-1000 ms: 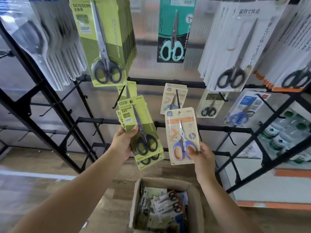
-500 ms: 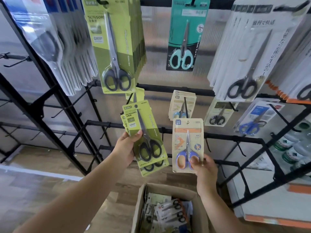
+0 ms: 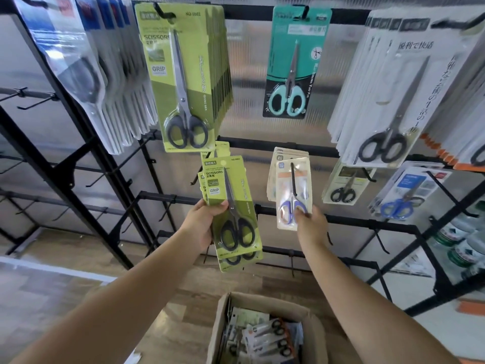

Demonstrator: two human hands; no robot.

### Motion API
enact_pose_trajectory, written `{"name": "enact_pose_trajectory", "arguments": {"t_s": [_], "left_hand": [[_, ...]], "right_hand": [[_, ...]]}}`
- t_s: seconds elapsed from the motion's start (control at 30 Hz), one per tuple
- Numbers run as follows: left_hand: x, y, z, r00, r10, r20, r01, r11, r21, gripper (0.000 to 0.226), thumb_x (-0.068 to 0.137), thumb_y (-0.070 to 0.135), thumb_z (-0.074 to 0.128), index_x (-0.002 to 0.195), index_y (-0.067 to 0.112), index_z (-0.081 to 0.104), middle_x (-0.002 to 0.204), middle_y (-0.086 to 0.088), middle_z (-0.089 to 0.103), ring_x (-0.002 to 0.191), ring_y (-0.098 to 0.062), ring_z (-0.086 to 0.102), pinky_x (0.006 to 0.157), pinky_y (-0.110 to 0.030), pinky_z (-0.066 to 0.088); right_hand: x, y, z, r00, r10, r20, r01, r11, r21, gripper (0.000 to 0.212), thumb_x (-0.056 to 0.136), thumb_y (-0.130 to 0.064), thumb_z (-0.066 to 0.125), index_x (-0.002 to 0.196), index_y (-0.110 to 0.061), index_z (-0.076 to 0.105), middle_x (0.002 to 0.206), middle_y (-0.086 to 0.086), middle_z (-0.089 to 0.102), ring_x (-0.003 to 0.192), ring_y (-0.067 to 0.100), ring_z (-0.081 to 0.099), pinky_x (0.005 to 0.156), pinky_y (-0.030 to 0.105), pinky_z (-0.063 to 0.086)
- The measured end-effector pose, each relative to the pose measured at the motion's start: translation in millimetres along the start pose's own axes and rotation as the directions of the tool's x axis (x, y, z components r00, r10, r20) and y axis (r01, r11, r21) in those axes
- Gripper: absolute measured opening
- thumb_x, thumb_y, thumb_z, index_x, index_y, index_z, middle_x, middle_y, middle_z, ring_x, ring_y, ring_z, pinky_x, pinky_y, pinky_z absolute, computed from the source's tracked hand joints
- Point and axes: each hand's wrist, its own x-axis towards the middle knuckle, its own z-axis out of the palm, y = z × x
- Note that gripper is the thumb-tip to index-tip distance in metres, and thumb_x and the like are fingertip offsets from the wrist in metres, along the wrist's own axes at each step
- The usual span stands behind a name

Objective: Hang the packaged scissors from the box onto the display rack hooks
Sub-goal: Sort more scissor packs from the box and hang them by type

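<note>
The right hand (image 3: 311, 224) pinched the blue-handled pack (image 3: 292, 195) on its hook (image 3: 293, 179); the left hand (image 3: 204, 224) gripped green packs (image 3: 233, 206). Sliding it fully back seemed advisable.

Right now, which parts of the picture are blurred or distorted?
Head view: the white packs at upper left are smeared; the rack bars bow from the wide-angle lens; the green pack in the left hand reads sharply; the box is softer.
</note>
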Motion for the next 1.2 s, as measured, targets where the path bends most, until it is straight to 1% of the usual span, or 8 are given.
{"name": "enact_pose_trajectory", "arguments": {"t_s": [0.27, 0.4, 0.47, 0.57, 0.67, 0.8, 0.97, 1.2], "left_hand": [[-6, -2, -13, 1.0, -0.009, 0.02, 0.007, 0.998, 0.069, 0.024, 0.086, -0.003, 0.059, 0.104, 0.013, 0.062, 0.099, -0.01, 0.07, 0.089, -0.03, 0.067, 0.07, -0.04, 0.052], [-9, -3, -19, 1.0, 0.007, -0.006, -0.006, 0.997, 0.079, 0.032, 0.077, -0.011, 0.063, 0.098, 0.013, 0.064, 0.092, -0.009, 0.072, 0.083, -0.029, 0.069, 0.064, -0.037, 0.053], [-12, -6, -20, 1.0, 0.019, -0.005, -0.018, 0.994, 0.104, 0.033, 0.073, -0.014, 0.065, 0.095, 0.012, 0.064, 0.085, -0.007, 0.074, 0.076, -0.027, 0.07, 0.06, -0.034, 0.053], [-16, -13, -21, 0.999, 0.037, 0.005, -0.037, 0.99, 0.133, 0.032, 0.071, -0.015, 0.066, 0.085, 0.012, 0.066, 0.076, -0.005, 0.074, 0.072, -0.026, 0.07, 0.063, -0.034, 0.053], [-19, -20, -21, 0.999, 0.042, -0.01, -0.04, 0.989, 0.144, 0.031, 0.069, -0.015, 0.068, 0.084, 0.013, 0.067, 0.079, -0.006, 0.074, 0.083, -0.032, 0.068, 0.076, -0.044, 0.054], [-22, -23, -31, 0.999, 0.033, -0.022, -0.029, 0.99, 0.141, 0.031, 0.07, -0.017, 0.066, 0.087, 0.009, 0.067, 0.083, -0.008, 0.074, 0.086, -0.035, 0.068, 0.075, -0.045, 0.055], [-28, -14, -66, 0.996, 0.034, -0.084, -0.018, 0.981, 0.192, 0.035, 0.072, -0.012, 0.067, 0.103, 0.004, 0.066, 0.105, -0.013, 0.071, 0.105, -0.034, 0.063, 0.102, -0.051, 0.042], [-36, 7, -121, 0.958, 0.022, -0.285, 0.019, 0.99, 0.142, 0.026, 0.083, -0.005, 0.057, 0.106, 0.009, 0.06, 0.107, -0.017, 0.064, 0.095, -0.033, 0.059, 0.094, -0.048, 0.047]], "right_hand": [[24, -13, 10, 0.988, 0.155, 0.027, -0.149, 0.976, -0.156, 0.033, 0.095, -0.022, 0.048, 0.117, 0.003, 0.052, 0.107, 0.017, 0.06, 0.071, 0.017, 0.053, 0.052, 0.024, 0.037], [9, -15, 11, 0.986, 0.108, -0.127, -0.134, 0.966, -0.222, 0.045, 0.093, -0.019, 0.052, 0.133, 0.0, 0.041, 0.137, 0.021, 0.043, 0.12, 0.034, 0.046, 0.093, 0.037, 0.039], [-16, -5, 10, 0.977, 0.208, 0.051, -0.207, 0.978, -0.017, 0.027, 0.093, -0.013, 0.05, 0.12, -0.008, 0.048, 0.124, 0.016, 0.053, 0.106, 0.028, 0.054, 0.083, 0.036, 0.043], [-63, 4, 2, 0.791, 0.307, 0.529, -0.462, 0.867, 0.187, 0.03, 0.096, -0.033, 0.045, 0.106, -0.007, 0.056, 0.089, 0.009, 0.067, 0.079, 0.022, 0.065, 0.066, 0.032, 0.049], [-83, 0, 5, 0.714, 0.177, 0.678, -0.359, 0.923, 0.137, 0.048, 0.082, -0.049, 0.052, 0.099, -0.005, 0.061, 0.082, 0.006, 0.067, 0.074, 0.02, 0.063, 0.07, 0.034, 0.051], [-90, -17, 23, 0.797, 0.129, 0.59, -0.179, 0.983, 0.027, 0.01, 0.082, -0.011, 0.069, 0.086, -0.006, 0.061, 0.082, 0.005, 0.065, 0.071, 0.016, 0.06, 0.064, 0.027, 0.051], [-100, -22, 47, 0.852, 0.069, 0.52, -0.073, 0.997, -0.013, 0.021, 0.086, 0.001, 0.062, 0.076, -0.016, 0.054, 0.079, -0.001, 0.062, 0.075, 0.013, 0.058, 0.072, 0.031, 0.049], [-108, -38, 86, 0.875, -0.057, 0.48, 0.058, 0.998, 0.013, 0.006, 0.086, -0.001, 0.062, 0.09, -0.005, 0.059, 0.092, 0.013, 0.065, 0.081, 0.02, 0.058, 0.069, 0.028, 0.045]]}}
